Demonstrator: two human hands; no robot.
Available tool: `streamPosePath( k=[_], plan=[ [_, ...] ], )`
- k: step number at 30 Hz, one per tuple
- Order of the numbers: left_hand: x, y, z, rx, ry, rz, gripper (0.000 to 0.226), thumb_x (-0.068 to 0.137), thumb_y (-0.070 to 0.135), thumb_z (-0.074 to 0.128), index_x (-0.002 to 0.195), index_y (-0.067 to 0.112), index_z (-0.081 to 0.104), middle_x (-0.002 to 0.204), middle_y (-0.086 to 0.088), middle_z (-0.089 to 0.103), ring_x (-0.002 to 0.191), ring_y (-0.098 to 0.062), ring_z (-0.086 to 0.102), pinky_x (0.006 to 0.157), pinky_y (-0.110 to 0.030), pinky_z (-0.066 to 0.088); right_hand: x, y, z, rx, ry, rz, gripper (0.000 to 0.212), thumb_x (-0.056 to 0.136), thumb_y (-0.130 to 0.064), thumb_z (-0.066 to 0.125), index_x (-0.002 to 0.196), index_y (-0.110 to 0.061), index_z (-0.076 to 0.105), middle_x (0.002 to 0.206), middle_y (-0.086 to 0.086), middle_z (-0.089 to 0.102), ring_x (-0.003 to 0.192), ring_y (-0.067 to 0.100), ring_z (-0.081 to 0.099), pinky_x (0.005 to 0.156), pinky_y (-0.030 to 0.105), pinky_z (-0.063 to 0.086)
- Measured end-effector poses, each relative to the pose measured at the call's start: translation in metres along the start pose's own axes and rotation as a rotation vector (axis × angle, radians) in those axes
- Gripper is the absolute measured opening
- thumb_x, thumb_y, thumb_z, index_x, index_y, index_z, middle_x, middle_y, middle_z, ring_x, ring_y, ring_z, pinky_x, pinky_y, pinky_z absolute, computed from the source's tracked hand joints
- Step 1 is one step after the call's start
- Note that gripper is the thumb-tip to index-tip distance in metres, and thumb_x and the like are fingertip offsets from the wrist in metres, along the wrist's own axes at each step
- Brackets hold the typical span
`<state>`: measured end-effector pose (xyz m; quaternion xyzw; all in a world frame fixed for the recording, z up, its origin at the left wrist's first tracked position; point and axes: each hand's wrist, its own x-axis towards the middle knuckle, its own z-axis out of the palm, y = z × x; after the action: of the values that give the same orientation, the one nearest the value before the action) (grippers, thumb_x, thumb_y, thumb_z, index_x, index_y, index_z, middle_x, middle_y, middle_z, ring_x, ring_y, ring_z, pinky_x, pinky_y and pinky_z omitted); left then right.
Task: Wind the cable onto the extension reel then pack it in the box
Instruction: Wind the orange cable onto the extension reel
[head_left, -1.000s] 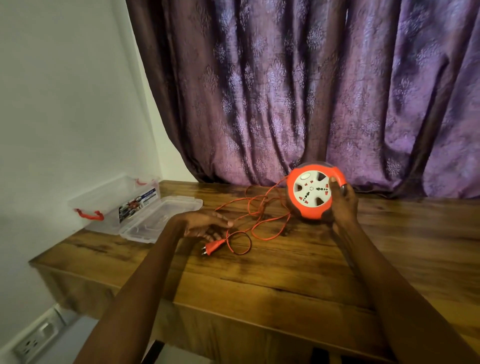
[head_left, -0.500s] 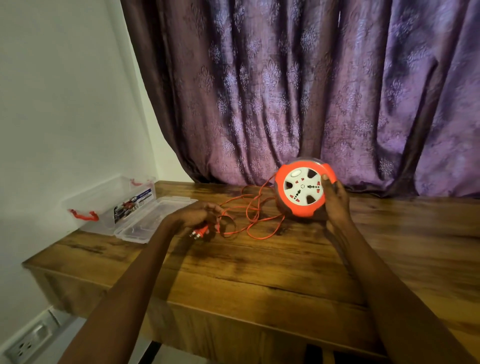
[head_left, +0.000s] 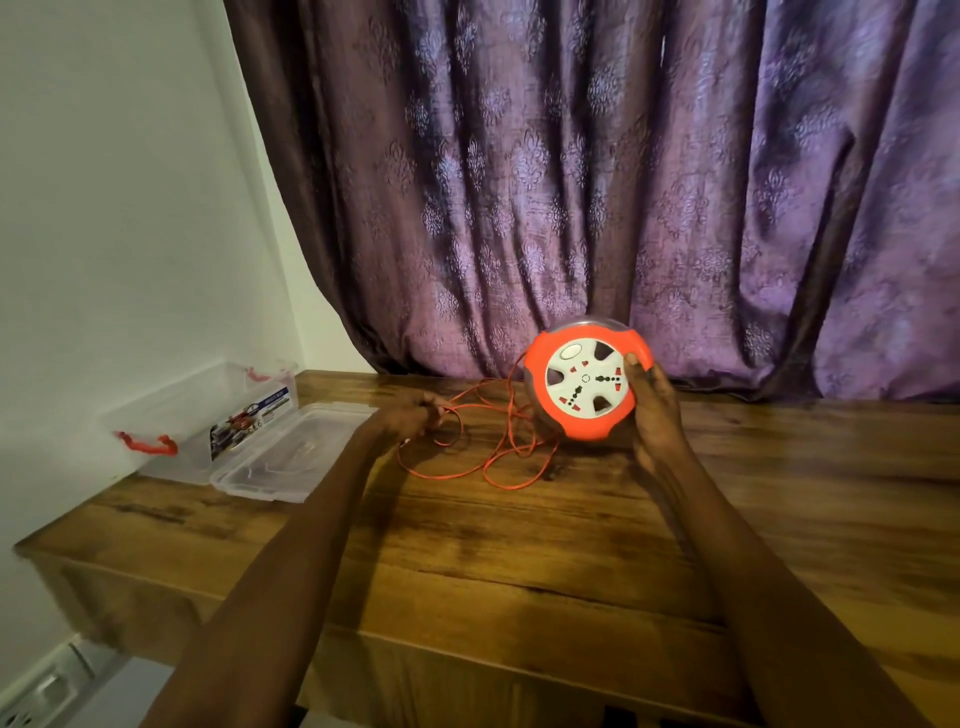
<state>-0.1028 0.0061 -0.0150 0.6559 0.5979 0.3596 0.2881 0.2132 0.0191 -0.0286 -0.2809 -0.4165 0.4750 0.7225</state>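
Right hand (head_left: 655, 410) grips the orange extension reel (head_left: 587, 383) by its right edge, holding it upright, socket face toward the person, in front of the purple curtain (head_left: 571, 182). Left hand (head_left: 410, 415) is curled around the orange cable (head_left: 493, 457) near its free end; plug not clearly visible. Loose cable loops lie on the wooden table (head_left: 571, 561) between the hands, running up to the reel. Clear box (head_left: 208, 415) sits at the table's left end, lid (head_left: 291, 460) open beside it.
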Motion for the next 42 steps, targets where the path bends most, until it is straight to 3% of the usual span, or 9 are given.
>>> streamPosePath(
  k=[7, 10, 16, 19, 23, 27, 34, 39, 42],
  plan=[
    [0.014, 0.014, 0.042, -0.077, 0.026, 0.097, 0.024, 0.098, -0.006, 0.048, 0.116, -0.011, 0.064, 0.087, -0.003, 0.064, 0.059, 0.01, 0.061, 0.055, -0.004, 0.043, 0.003, -0.002, 0.004, 0.068, -0.028, 0.048, 0.029, 0.099, -0.024, 0.058, 0.125, -0.012, 0.063, 0.131, 0.023, 0.063, 0.115, 0.034, 0.06, 0.105, 0.063, 0.043],
    [0.013, 0.026, 0.051, -0.131, -0.017, 0.136, 0.025, 0.098, -0.004, 0.049, 0.118, -0.008, 0.064, 0.102, -0.008, 0.066, 0.084, -0.008, 0.062, 0.067, -0.013, 0.047, 0.004, -0.006, 0.003, 0.088, -0.03, 0.084, 0.043, 0.101, -0.025, 0.055, 0.137, -0.003, 0.056, 0.134, 0.024, 0.061, 0.117, 0.035, 0.059, 0.104, 0.061, 0.045],
    [0.006, 0.027, 0.077, -0.711, -0.138, -0.033, 0.014, 0.098, 0.004, 0.052, 0.108, 0.0, 0.061, 0.079, -0.01, 0.062, 0.063, -0.017, 0.058, 0.057, -0.03, 0.057, 0.004, -0.007, -0.002, 0.133, -0.003, 0.12, 0.046, 0.1, -0.029, 0.056, 0.139, -0.005, 0.055, 0.125, 0.013, 0.069, 0.099, 0.024, 0.07, 0.078, 0.04, 0.062],
    [0.004, 0.027, 0.085, -0.799, -0.179, -0.031, 0.016, 0.098, 0.006, 0.051, 0.099, 0.009, 0.067, 0.079, -0.004, 0.073, 0.061, -0.012, 0.068, 0.052, -0.026, 0.056, 0.004, -0.007, -0.002, 0.143, -0.005, 0.137, 0.046, 0.101, -0.029, 0.055, 0.141, -0.006, 0.054, 0.129, 0.016, 0.066, 0.103, 0.025, 0.068, 0.084, 0.044, 0.06],
    [0.006, 0.027, 0.094, -0.986, -0.239, -0.028, 0.024, 0.097, 0.009, 0.048, 0.109, 0.012, 0.068, 0.095, -0.006, 0.077, 0.082, -0.017, 0.074, 0.076, -0.038, 0.058, 0.006, -0.007, -0.004, 0.16, 0.022, 0.162, 0.047, 0.1, -0.029, 0.055, 0.142, -0.007, 0.053, 0.129, 0.015, 0.066, 0.103, 0.024, 0.069, 0.082, 0.044, 0.061],
    [0.007, 0.03, 0.102, -1.201, -0.27, -0.037, 0.028, 0.09, 0.014, 0.051, 0.111, 0.006, 0.069, 0.104, -0.009, 0.077, 0.09, -0.021, 0.075, 0.077, -0.041, 0.061, 0.005, -0.007, -0.005, 0.157, 0.04, 0.162, 0.047, 0.099, -0.031, 0.057, 0.14, -0.008, 0.056, 0.124, 0.011, 0.069, 0.097, 0.02, 0.073, 0.073, 0.041, 0.063],
    [0.009, 0.031, 0.094, -0.867, -0.081, -0.063, 0.019, 0.094, 0.006, 0.059, 0.114, 0.006, 0.06, 0.079, -0.009, 0.06, 0.044, -0.008, 0.056, 0.034, -0.019, 0.043, 0.01, -0.004, -0.013, 0.102, 0.055, 0.168, 0.047, 0.098, -0.033, 0.059, 0.139, -0.01, 0.056, 0.132, 0.016, 0.065, 0.122, 0.035, 0.061, 0.1, 0.06, 0.049],
    [-0.015, 0.025, 0.071, -0.548, -0.089, -0.05, 0.022, 0.092, 0.02, 0.058, 0.076, 0.016, 0.073, 0.062, -0.001, 0.067, 0.043, -0.003, 0.06, 0.04, -0.017, 0.048, 0.007, -0.001, -0.014, 0.025, 0.037, 0.158, 0.047, 0.095, -0.036, 0.063, 0.135, -0.012, 0.06, 0.125, 0.013, 0.07, 0.106, 0.028, 0.067, 0.092, 0.054, 0.054],
    [-0.008, 0.017, 0.049, -0.399, -0.205, -0.221, 0.037, 0.102, 0.027, 0.048, 0.105, -0.004, 0.066, 0.083, -0.014, 0.07, 0.062, -0.021, 0.065, 0.053, -0.027, 0.054, 0.007, -0.001, -0.015, -0.002, 0.039, 0.148, 0.047, 0.097, -0.033, 0.062, 0.136, -0.007, 0.058, 0.129, 0.017, 0.067, 0.111, 0.03, 0.064, 0.093, 0.05, 0.053]
  ],
)
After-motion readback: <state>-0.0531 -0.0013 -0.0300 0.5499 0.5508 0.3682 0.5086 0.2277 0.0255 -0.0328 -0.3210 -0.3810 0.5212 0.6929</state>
